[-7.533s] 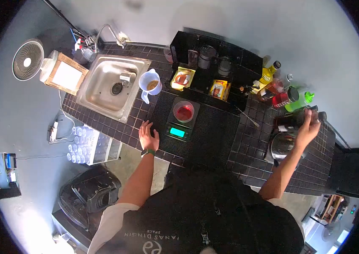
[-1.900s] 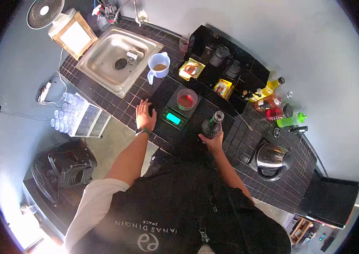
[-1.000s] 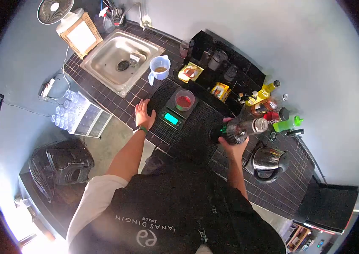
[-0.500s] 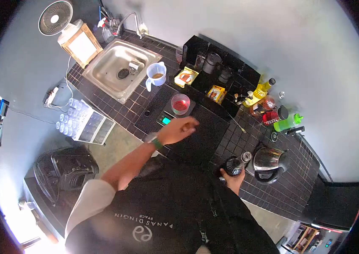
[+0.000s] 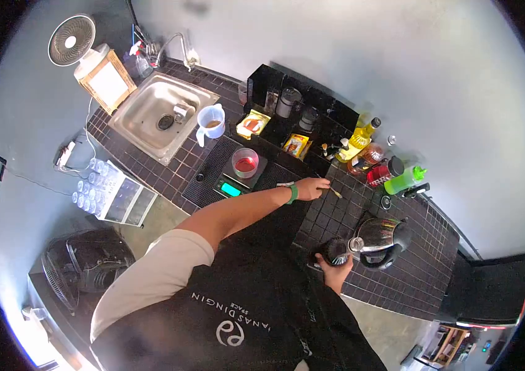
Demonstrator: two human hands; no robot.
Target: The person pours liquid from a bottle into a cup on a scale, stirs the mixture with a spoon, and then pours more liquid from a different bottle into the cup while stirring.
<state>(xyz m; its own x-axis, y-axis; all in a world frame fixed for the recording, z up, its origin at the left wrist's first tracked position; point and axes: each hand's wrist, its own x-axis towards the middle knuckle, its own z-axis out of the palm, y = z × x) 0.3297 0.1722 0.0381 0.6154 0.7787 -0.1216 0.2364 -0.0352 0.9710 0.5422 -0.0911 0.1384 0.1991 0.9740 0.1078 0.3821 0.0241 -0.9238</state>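
Observation:
My left hand (image 5: 312, 188), with a green band at the wrist, reaches across to a thin stirring stick (image 5: 337, 194) on the black tiles. Its fingers are drawn together on the stick's shaft; a pale tip shows beyond them. My right hand (image 5: 335, 269) is wrapped around a dark bottle (image 5: 335, 250) with a clear neck, tilted beside the kettle (image 5: 381, 238). Left of my left hand, a clear cup (image 5: 245, 162) with red liquid stands on a digital scale (image 5: 231, 188), whose display glows green.
A measuring jug (image 5: 212, 120) with brown liquid stands by the steel sink (image 5: 125, 130). Yellow packets (image 5: 253, 124) lie near a black shelf holding jars. A yellow bottle (image 5: 358, 142), a red bottle (image 5: 386, 171) and a green bottle (image 5: 406, 180) line the wall. A round lid (image 5: 386, 202) lies below them.
My left hand has moved right, from beside the scale to the stirring stick. My right hand still holds the dark bottle. The whole view has shifted slightly.

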